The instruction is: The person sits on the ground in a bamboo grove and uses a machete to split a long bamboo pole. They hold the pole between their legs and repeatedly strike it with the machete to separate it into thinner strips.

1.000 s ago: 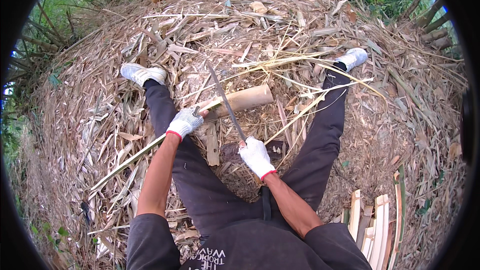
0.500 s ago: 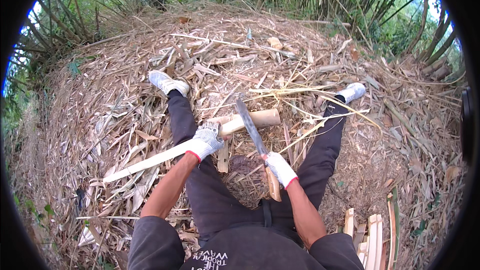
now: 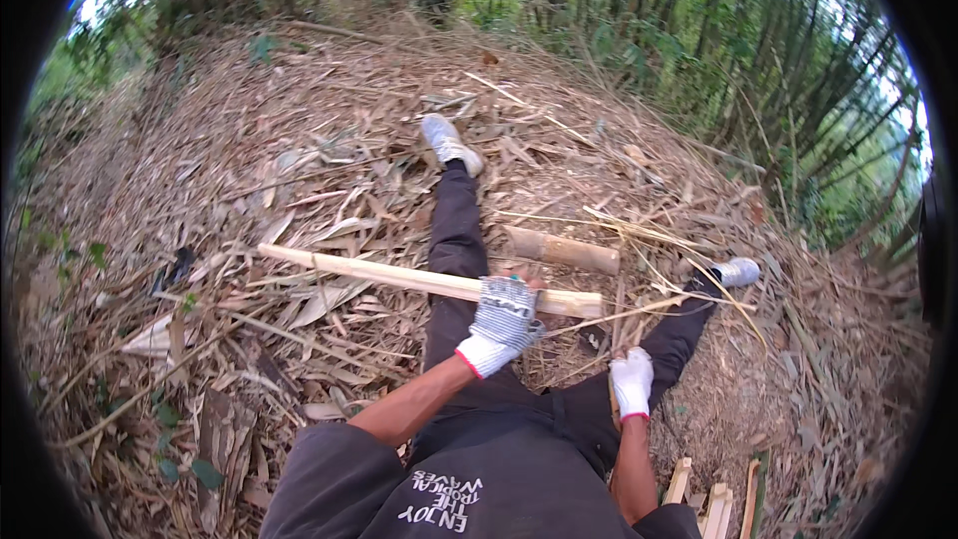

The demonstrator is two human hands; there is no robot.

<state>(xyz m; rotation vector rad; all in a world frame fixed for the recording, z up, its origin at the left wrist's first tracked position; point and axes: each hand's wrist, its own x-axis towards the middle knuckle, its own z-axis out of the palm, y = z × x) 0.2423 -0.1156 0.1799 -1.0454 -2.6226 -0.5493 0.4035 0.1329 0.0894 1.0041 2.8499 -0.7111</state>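
My left hand point(image 3: 504, 324), in a grey and white glove with a red cuff, is closed round a long pale split bamboo strip point(image 3: 369, 269). The strip lies crosswise over my left leg, its squared right end just past my fingers. My right hand point(image 3: 632, 381), in a white glove, is closed beside my right thigh. A sliver of the machete's wooden handle point(image 3: 614, 399) shows at its left edge; the blade is hard to make out here. A round bamboo log point(image 3: 564, 250) lies on the ground between my legs, beyond the strip and apart from both hands.
My legs stretch out over ground littered with dry bamboo leaves point(image 3: 329, 180) and chips. Thin yellowish strips point(image 3: 659, 240) lie near my right foot point(image 3: 736, 271). Several split bamboo pieces point(image 3: 717, 511) rest at the lower right. Bamboo stems point(image 3: 798, 90) rise at the back.
The view has turned. My left hand has lifted the strip away from the log and swung it more level. My right hand has drawn back toward my right thigh with the machete.
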